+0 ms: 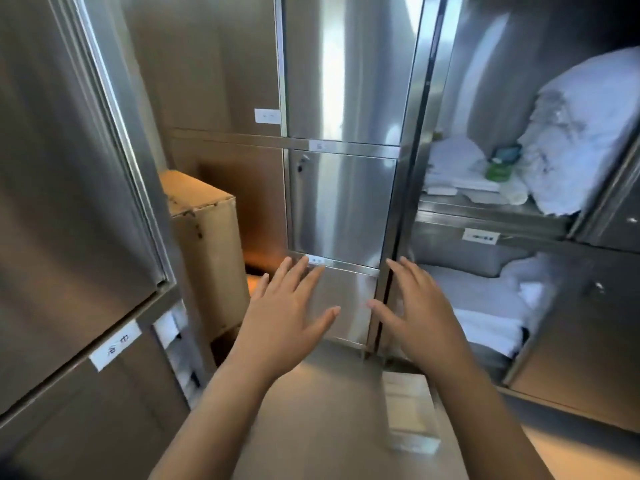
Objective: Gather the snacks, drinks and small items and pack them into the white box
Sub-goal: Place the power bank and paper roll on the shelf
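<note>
silver-grey steel, with white and brown
the cabinet doors (341,206) are brushed silver-grey; the cardboard box (204,244) is brown; linens (585,133), labels (116,346) and the floor box (410,410) are white; one container (498,169) is green.

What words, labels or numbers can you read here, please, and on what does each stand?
Nothing reads clearly.
Left door label: handwritten marks, illegible.
Upper centre label: blurred.
Middle centre label: blurred.
Lower centre label: blurred.
Right shelf-edge label: dark print, too small.
Green container: print unreadable.
</note>
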The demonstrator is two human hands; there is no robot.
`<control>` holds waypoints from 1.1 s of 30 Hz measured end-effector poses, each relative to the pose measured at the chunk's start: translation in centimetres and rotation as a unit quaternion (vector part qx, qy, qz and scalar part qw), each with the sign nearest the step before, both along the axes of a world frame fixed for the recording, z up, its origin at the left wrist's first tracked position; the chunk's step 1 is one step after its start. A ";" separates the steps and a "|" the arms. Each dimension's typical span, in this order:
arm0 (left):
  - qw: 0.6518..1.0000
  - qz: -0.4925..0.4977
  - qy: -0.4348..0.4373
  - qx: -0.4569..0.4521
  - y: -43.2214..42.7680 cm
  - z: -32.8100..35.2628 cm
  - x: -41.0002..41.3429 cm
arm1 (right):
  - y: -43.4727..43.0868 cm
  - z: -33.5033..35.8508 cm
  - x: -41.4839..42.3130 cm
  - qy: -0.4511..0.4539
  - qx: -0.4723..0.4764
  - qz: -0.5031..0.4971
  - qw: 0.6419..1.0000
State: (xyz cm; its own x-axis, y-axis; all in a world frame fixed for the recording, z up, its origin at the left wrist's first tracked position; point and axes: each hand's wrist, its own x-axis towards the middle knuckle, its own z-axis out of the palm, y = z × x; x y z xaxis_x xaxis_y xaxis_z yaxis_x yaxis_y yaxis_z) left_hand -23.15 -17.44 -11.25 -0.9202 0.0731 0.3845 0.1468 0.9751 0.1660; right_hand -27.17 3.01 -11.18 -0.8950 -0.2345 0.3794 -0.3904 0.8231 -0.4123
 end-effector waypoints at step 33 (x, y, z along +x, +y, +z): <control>0.985 -0.154 -0.063 0.038 28.1 -3.9 -41.0 | 29.5 -5.2 -33.3 -0.068 -0.047 -0.205 0.975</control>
State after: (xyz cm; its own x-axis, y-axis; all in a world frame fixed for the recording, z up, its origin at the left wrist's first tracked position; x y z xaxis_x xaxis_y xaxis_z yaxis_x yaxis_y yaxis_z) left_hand -64.15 10.66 -15.14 -0.8993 0.3325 0.2841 0.4083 0.8712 0.2727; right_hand -60.45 32.47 -16.40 -0.9497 0.1840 0.2535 0.0274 0.8550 -0.5179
